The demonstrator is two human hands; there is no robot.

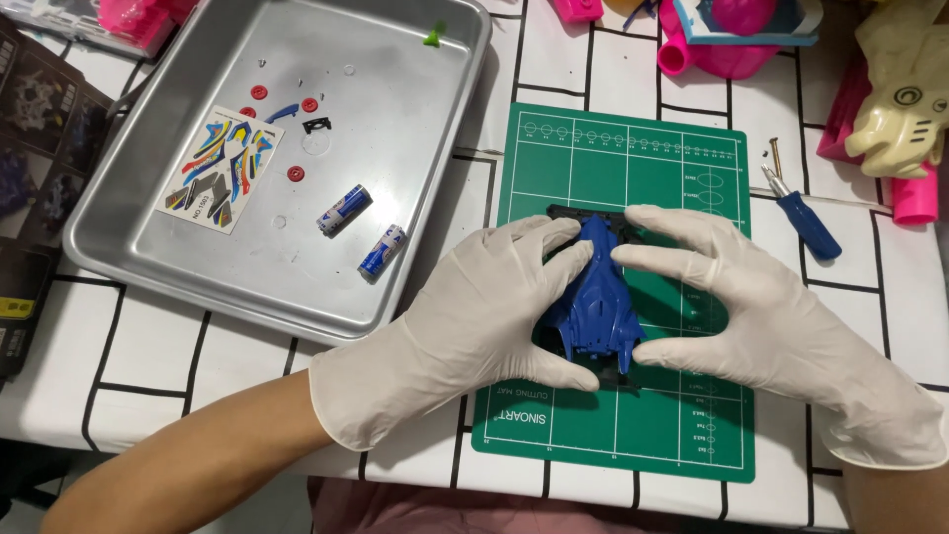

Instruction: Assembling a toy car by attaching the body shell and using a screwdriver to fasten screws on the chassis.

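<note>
On the green cutting mat [633, 158] near the tabletop's front edge lies a blue toy car body [593, 302] over a black chassis. Both gloved hands pinch it: the left hand [474, 316] from one side, the right hand [751, 316] from the other. Toward the back left corner, a metal tray [129, 227] holds two batteries [344, 210], a sticker sheet [219, 168] and small red wheels. A blue screwdriver [806, 218] lies beyond the mat's right edge.

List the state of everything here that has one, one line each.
blue toy car body: on the cutting mat, gripped from both sides
left hand: gloved, holding the car
right hand: gloved, holding the car
batteries: loose, lying in the metal tray
screwdriver: lying untouched
</note>
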